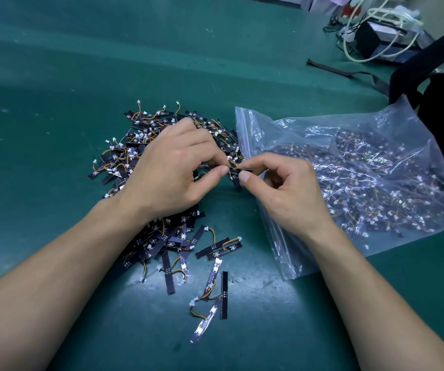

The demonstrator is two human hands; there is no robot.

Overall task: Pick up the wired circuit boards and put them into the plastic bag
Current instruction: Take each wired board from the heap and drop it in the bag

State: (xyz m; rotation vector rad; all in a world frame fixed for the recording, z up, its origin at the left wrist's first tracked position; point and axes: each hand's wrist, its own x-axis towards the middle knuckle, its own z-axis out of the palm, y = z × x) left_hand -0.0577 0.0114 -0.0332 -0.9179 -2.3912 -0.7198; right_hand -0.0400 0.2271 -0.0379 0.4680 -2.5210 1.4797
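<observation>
Perhaps half done: the clear zip-top plastic bag (245,129) at three o'clock holds many boards; a heap of black wired circuit boards (119,162) lies at nine o'clock. The left hand (172,167) and right hand (287,188) pinch one board (239,170) together.

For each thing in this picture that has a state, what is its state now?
left hand: pinches the held board
right hand: pinches the same board
held board: lifted, between both hands, at the bag's zip edge
pile of boards: loose, not yet bagged
plastic bag: lying flat, partly filled with boards
</observation>
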